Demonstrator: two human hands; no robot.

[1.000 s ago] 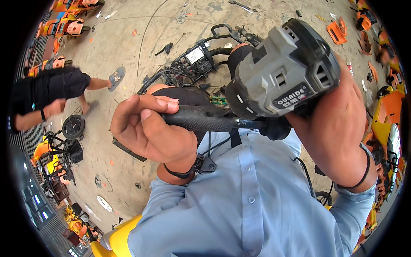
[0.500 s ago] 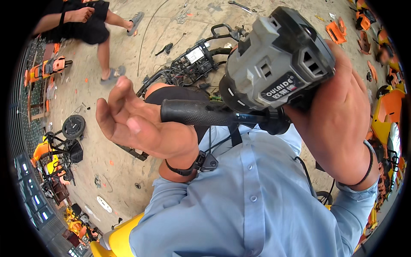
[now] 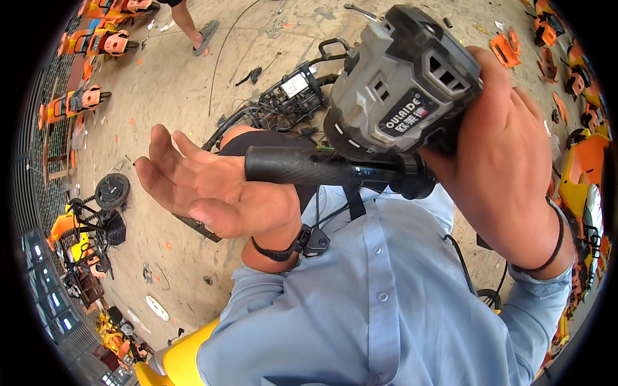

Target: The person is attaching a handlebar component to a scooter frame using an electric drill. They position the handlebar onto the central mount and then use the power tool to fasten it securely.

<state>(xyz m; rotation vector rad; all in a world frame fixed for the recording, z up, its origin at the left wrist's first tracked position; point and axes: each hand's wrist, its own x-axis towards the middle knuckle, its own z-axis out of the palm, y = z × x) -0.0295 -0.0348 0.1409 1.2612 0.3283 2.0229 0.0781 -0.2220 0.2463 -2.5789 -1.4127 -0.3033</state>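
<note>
My right hand [image 3: 505,174] is wrapped round a grey and black cordless power tool [image 3: 376,83], likely an impact wrench, held up in front of my chest. Its grip and trigger are hidden behind my fingers. Just below the tool's body lies a black rubber handlebar grip [image 3: 293,166], with a collar at its right end beside my right hand. My left hand [image 3: 222,183] is open, palm up, fingers stretched to the left. The grip's left end overlaps my left palm; whether they touch I cannot tell.
A stripped scooter frame with wiring and a battery-like box [image 3: 294,85] lies on the floor ahead. Orange and yellow scooters [image 3: 84,42] line the left side. Loose orange panels [image 3: 505,50] and yellow body parts [image 3: 582,170] lie at right. A person's leg [image 3: 187,26] shows at far left.
The power tool and my right hand have shifted slightly left. My left fingers have straightened and moved a little left. The other person has moved mostly out of view at the upper left.
</note>
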